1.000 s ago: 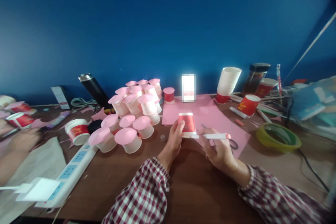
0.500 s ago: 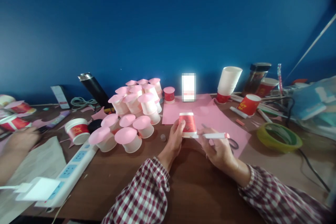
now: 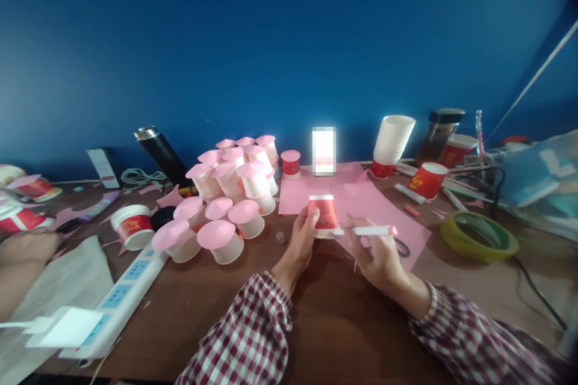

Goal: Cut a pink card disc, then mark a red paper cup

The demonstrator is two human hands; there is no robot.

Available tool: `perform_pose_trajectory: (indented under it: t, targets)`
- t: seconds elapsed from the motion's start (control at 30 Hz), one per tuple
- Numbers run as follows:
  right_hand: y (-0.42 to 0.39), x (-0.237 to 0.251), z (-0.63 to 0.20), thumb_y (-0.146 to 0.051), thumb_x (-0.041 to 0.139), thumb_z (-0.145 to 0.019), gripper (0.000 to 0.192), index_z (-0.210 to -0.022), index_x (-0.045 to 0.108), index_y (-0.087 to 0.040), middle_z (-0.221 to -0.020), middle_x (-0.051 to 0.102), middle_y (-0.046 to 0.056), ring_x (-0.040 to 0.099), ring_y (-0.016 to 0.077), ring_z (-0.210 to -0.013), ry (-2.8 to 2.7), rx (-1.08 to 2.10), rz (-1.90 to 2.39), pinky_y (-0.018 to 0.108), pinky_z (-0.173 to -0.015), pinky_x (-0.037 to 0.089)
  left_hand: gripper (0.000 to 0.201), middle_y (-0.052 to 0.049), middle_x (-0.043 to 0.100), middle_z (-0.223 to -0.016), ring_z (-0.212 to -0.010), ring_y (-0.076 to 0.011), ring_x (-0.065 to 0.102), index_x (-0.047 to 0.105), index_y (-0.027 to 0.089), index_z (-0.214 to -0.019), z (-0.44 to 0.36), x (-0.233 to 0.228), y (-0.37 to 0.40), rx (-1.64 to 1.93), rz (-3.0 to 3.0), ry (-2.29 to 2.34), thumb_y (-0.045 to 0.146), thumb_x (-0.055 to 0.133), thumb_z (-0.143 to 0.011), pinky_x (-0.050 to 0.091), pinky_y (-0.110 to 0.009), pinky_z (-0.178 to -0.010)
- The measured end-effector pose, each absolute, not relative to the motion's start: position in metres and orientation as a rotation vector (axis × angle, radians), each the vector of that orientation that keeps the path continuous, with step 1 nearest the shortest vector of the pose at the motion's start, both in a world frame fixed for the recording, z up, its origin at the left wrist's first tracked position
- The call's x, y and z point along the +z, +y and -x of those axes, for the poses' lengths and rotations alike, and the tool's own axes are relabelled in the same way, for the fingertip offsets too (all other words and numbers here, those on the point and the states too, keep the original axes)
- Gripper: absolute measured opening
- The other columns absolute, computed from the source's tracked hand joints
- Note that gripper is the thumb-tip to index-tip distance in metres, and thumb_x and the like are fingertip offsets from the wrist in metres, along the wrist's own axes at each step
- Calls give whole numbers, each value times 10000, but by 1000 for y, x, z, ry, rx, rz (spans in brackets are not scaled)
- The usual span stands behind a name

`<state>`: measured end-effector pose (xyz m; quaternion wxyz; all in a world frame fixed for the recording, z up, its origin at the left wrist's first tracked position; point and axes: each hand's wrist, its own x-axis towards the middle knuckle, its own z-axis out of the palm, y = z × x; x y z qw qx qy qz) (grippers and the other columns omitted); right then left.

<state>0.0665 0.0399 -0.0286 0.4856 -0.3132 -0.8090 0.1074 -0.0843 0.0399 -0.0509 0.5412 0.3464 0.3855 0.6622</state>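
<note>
**Blue wall, brown table, a red cup in hand**

Blue fills the upper half of the view: a plain wall (image 3: pixel 289 42) behind a long wooden table (image 3: pixel 334 313) crowded with craft goods. On the table, a sheet of pink paper (image 3: pixel 361 192) lies spread in the middle, reaching from the wall side towards the person. To its left stands a heap of white cups with pink paper tops (image 3: pixel 226 198), stacked in rows. A white power strip (image 3: pixel 121 298) runs along the near left edge, and a green tape roll (image 3: pixel 479 236) lies flat at the right. A stack of white cups (image 3: pixel 392 139) leans by the wall, with a single red cup (image 3: pixel 425 180) tipped on its side just beside it. At the far left, a co-worker's hand (image 3: pixel 27 246) rests on the table.

The left hand (image 3: pixel 300 246) is closed about a small upturned red paper cup (image 3: pixel 323 214), which stands on the near edge of the pink paper. The right hand (image 3: pixel 377 255) grips a white pen with a pink cap (image 3: pixel 368 231), held level, its tip touching the foot of the cup. Both sleeves are red-and-white check.
</note>
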Motion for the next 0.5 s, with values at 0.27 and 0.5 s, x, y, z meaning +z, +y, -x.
perform_pose_trajectory:
  t: [0.27, 0.5]
  targets:
    - [40, -29, -66, -207, 471, -901, 78, -921, 546, -211, -850, 654, 56, 642, 189, -754, -1991, 213, 756, 283, -631, 508, 280, -47, 655, -832, -764, -178, 578, 646, 167, -882, 84, -51, 40, 1568, -807, 919, 429, 600, -792, 420, -282, -743]
    - [40, -26, -66, -210, 451, -903, 89, -896, 539, -221, -771, 631, 48, 600, 179, -632, -1988, 259, 743, 295, -586, 491, 281, -45, 654, -851, -789, -181, 578, 641, 169, -902, 84, -51, 39, 1566, -825, 924, 427, 582, -807, 419, -282, -751]
